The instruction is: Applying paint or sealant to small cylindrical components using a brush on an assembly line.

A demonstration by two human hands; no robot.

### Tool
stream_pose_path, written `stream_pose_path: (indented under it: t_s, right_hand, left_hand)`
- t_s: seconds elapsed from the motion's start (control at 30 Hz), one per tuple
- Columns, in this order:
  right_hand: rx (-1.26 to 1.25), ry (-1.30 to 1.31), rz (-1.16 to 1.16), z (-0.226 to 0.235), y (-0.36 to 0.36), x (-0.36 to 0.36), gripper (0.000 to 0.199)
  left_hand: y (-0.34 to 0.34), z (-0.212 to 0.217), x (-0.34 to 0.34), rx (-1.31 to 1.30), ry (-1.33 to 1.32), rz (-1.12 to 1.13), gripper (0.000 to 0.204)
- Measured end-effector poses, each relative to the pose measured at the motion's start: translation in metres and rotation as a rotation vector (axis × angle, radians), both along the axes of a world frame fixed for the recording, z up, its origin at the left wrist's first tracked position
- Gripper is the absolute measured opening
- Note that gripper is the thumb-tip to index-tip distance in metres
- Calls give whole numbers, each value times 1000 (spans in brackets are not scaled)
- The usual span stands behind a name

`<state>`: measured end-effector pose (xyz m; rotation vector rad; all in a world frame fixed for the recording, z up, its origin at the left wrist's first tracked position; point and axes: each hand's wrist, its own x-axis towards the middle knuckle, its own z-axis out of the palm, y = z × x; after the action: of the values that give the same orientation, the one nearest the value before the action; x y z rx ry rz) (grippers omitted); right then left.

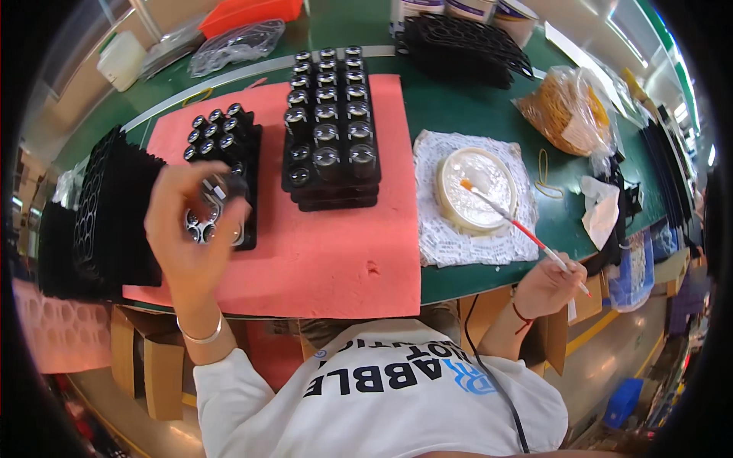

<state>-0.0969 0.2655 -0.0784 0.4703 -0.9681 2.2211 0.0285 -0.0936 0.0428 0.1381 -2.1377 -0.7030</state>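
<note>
My left hand [183, 240] is blurred, its fingers curled round a small round black part with a shiny top [217, 188]. It hovers over the near end of a black tray [253, 149] that carries several black cylinders with glossy domed tops [228, 143]. Between thumb and fingers, my right hand [548, 288] grips a thin paintbrush [538, 241] with a red and white handle. Orange bristles at the brush's far end touch the whitish, shiny surface in a round shallow dish [447, 211]. The dish sits on a folded printed cloth or paper [437, 248].
A pink foam mat [343, 259] carries stacked black trays [336, 200] of similar cylinders. Upright black trays [107, 214] crowd the left edge. Behind are a red bin [248, 15], black trays [462, 49] and tubs [514, 23]. A bag of rubber bands [565, 107] lies far right.
</note>
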Motion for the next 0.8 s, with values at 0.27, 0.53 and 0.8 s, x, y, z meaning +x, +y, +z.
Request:
stream_pose_path:
  t_s: [0.27,0.53,0.8]
  right_hand:
    - [125,75,-78,-9,1,-3,20]
    - [113,27,-151,-7,-5,-4,22]
    - [138,23,-164,-11,2,-3,34]
  left_hand:
    - [-57,-21,-8,-18,-517,302,32]
    - [-54,-22,-22,105,-596,328,28]
    - [-18,-11,-21,110,-240,361,28]
